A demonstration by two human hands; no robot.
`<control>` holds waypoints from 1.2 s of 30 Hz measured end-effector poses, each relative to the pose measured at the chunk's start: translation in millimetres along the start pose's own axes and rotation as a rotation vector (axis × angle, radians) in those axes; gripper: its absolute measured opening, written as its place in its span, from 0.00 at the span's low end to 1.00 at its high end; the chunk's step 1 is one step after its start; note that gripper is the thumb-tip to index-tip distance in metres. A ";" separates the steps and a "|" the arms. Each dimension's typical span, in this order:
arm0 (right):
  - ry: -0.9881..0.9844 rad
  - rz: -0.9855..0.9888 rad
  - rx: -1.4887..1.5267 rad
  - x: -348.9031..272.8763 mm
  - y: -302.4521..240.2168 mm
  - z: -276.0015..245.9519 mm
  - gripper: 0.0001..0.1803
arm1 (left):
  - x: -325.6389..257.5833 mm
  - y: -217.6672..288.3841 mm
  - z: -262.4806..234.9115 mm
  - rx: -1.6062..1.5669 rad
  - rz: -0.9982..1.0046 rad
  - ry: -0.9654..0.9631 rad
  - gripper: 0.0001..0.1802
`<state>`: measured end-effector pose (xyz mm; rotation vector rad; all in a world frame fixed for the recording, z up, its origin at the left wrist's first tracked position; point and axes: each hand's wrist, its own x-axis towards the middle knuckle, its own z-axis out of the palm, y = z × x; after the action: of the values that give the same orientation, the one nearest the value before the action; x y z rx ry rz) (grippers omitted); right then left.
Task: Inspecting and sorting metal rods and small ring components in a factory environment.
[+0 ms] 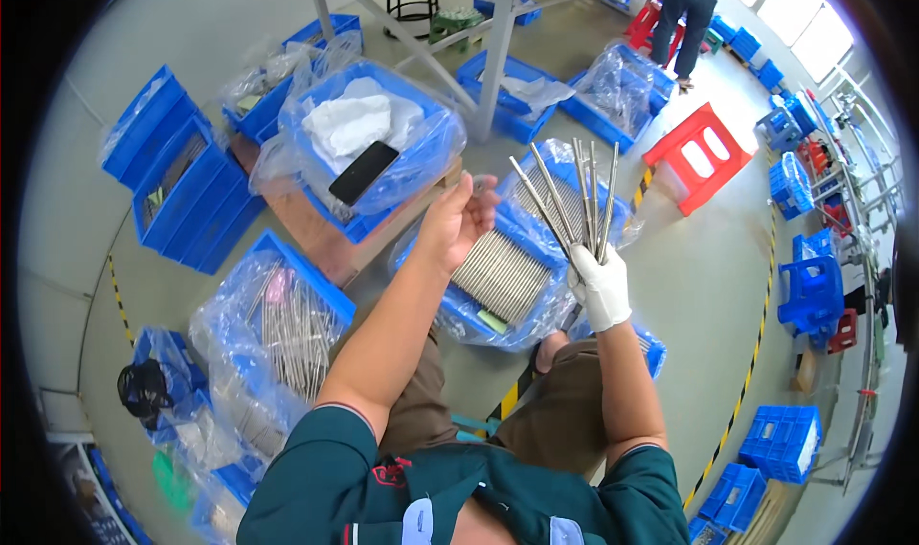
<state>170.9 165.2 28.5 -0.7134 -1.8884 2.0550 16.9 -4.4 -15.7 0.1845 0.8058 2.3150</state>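
My gloved right hand (600, 287) is closed around a fanned bundle of several thin metal rods (595, 200), their tips pointing up and away from me. My bare left hand (463, 222) is held to the left of the bundle, fingers loosely curled and apart, with nothing visible in it. Below both hands stands a plastic-lined blue crate (450, 323). Inside it, metal rods (503, 275) lie side by side in a neat row, with a second row farther back, partly behind the held bundle.
Left of my legs, another lined crate (330, 291) holds loose metal rods. A black phone (364, 173) lies on a lined crate beyond my left hand. Stacked blue crates (196, 196) stand far left. A red stool (697, 157) is at the right; a person (686, 19) stands behind.
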 end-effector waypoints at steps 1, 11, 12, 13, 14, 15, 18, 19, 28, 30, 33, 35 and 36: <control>-0.002 -0.016 -0.091 1.3 4.7 0.4 0.08 | -2.5 0.2 1.8 0.025 0.017 0.013 0.22; 0.094 -0.258 -0.411 -10.8 27.3 -2.4 0.07 | -9.9 -1.0 14.2 0.111 0.057 0.023 0.20; 0.090 -0.276 -0.418 -10.2 28.8 -2.2 0.08 | -10.5 -0.9 13.9 0.112 0.052 0.018 0.20; 0.098 -0.282 -0.467 -10.2 27.7 -3.3 0.08 | -10.3 -1.3 13.8 0.121 0.043 0.017 0.20; 0.106 -0.287 -0.516 -10.5 25.3 -3.8 0.08 | -9.6 -1.8 13.5 0.156 0.053 0.013 0.19; 0.110 -0.317 -0.533 -8.1 29.5 -5.1 0.09 | -9.3 -1.0 13.6 0.190 0.067 0.011 0.18; 0.126 -0.323 -0.580 -6.7 35.3 -5.4 0.10 | -7.2 -7.1 12.0 0.357 0.026 0.002 0.17; 0.131 -0.317 -0.577 -7.1 33.8 -6.1 0.10 | -8.3 -8.8 12.8 0.295 -0.011 -0.002 0.17; 0.038 -0.005 -0.402 -8.1 16.4 -5.3 0.16 | -9.4 -20.5 18.4 0.270 -0.077 -0.120 0.17; 0.049 -0.083 -0.429 -6.4 20.0 -3.9 0.17 | -13.9 -31.3 25.6 0.298 -0.109 -0.146 0.18; 0.059 -0.140 -0.422 -0.4 30.0 -5.8 0.17 | -15.8 -38.7 32.4 0.345 -0.059 -0.119 0.16; 0.052 -0.142 -0.408 -0.4 29.2 -5.2 0.17 | -16.7 -36.7 29.6 0.437 -0.023 -0.087 0.16; 0.041 -0.148 -0.409 -0.9 27.7 -5.6 0.17 | -16.0 -35.6 28.4 0.524 0.015 -0.058 0.15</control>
<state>178.3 166.2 1.2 -0.6712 -2.2898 1.5695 58.1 20.4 -12.9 0.4840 1.3695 2.0554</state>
